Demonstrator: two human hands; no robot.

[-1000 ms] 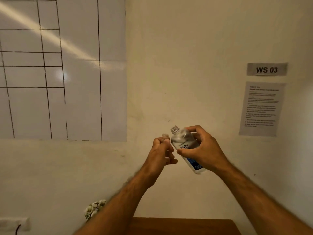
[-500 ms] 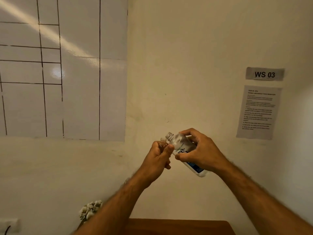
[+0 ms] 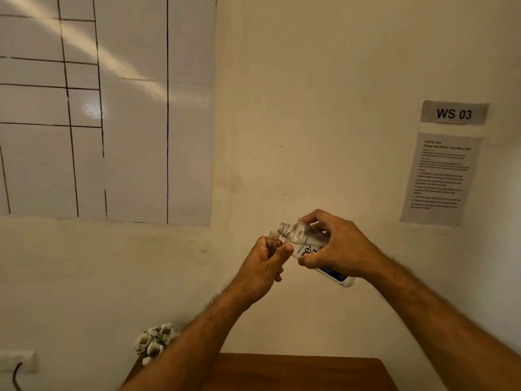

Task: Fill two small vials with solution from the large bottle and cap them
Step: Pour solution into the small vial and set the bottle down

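Observation:
My left hand (image 3: 263,266) grips a small clear vial (image 3: 274,240) upright, held up in front of the wall; only its open threaded neck and shoulder show above my fingers. My right hand (image 3: 337,245) holds the large clear bottle (image 3: 303,239), uncapped, with a white and blue label. The bottle is tilted with its open mouth pointing up and left, just above and to the right of the vial's mouth. No liquid stream is visible. No second vial and no caps are in view.
A wooden table (image 3: 296,372) shows at the bottom edge, below my arms. White flowers (image 3: 153,341) stand at its left corner by the wall. A whiteboard sheet (image 3: 135,108), a "WS 03" sign (image 3: 454,113) and a printed instruction sheet (image 3: 441,176) hang on the wall.
My right hand has tipped the bottle further left, bringing its mouth close to the vial's mouth. The two hands have drawn together.

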